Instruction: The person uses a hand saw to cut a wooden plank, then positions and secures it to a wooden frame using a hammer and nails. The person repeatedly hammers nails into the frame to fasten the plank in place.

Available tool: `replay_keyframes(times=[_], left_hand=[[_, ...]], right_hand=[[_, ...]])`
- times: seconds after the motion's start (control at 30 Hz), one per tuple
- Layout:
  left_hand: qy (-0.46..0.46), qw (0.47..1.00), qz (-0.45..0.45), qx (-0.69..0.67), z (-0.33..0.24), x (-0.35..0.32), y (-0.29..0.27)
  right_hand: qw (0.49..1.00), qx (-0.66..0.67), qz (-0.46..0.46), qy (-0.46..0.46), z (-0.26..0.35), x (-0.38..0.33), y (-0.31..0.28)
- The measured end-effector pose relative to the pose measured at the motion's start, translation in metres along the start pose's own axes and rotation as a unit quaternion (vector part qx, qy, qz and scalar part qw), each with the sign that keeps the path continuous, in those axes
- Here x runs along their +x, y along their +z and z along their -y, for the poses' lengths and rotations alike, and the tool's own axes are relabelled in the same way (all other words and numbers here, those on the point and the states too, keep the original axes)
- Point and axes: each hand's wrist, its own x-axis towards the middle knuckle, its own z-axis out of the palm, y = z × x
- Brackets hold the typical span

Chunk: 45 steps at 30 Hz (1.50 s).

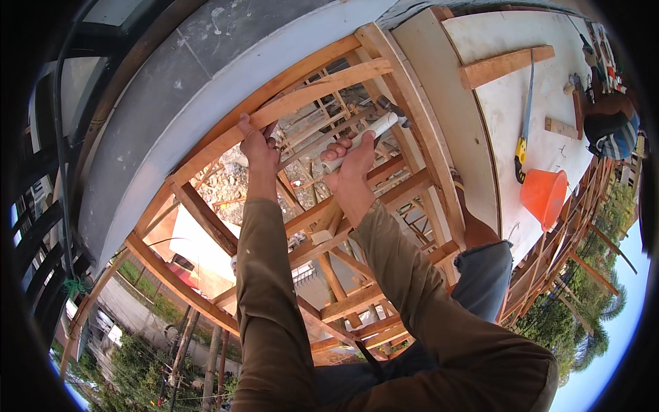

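Note:
My left hand (258, 145) is closed around a wooden strip (322, 87), which lies slantwise along the wall side of a timber frame. My right hand (351, 165) grips a hammer by its thick white handle (379, 128). The hammer's dark metal head (392, 108) points away from me, close to the frame's right-hand beam (420, 103). A gap separates the hammer from the strip under my left hand.
Through the open timber frame the ground shows far below. On a pale board at right lie a handsaw (524, 137), an orange bucket (544, 196) and a wood piece (506, 66). Another person (613, 127) is at the far right. A grey-and-white wall (206, 51) curves along the left.

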Motion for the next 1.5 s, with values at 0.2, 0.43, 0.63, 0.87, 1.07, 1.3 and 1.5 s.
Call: replay_keyframes(times=[0.2, 0.43, 0.63, 0.87, 1.07, 1.3, 1.5], left_hand=[[0.005, 0.999, 0.023, 0.024, -0.009, 0.01, 0.01], [-0.048, 0.997, 0.008, 0.061, -0.013, 0.012, 0.001], [-0.035, 0.997, 0.021, 0.059, -0.017, 0.018, 0.0], [-0.023, 0.998, 0.028, 0.051, -0.023, 0.01, -0.004], [-0.046, 0.997, 0.013, 0.06, -0.028, 0.01, -0.001], [-0.032, 0.998, 0.041, 0.045, -0.028, 0.009, -0.003], [-0.024, 0.997, 0.07, 0.023, -0.025, 0.014, -0.006]], right_hand=[[0.999, -0.018, 0.025, -0.021, 0.001, 0.011, 0.011], [0.997, -0.053, 0.057, 0.011, 0.0, 0.015, 0.018], [0.993, -0.088, 0.083, 0.005, -0.002, 0.016, 0.023], [0.996, -0.055, 0.069, 0.032, -0.001, 0.006, 0.039], [0.988, -0.061, 0.124, 0.07, 0.001, 0.008, 0.047], [0.986, -0.04, 0.143, 0.079, 0.011, 0.006, 0.046], [0.997, -0.059, 0.033, 0.022, 0.013, 0.008, 0.041]])
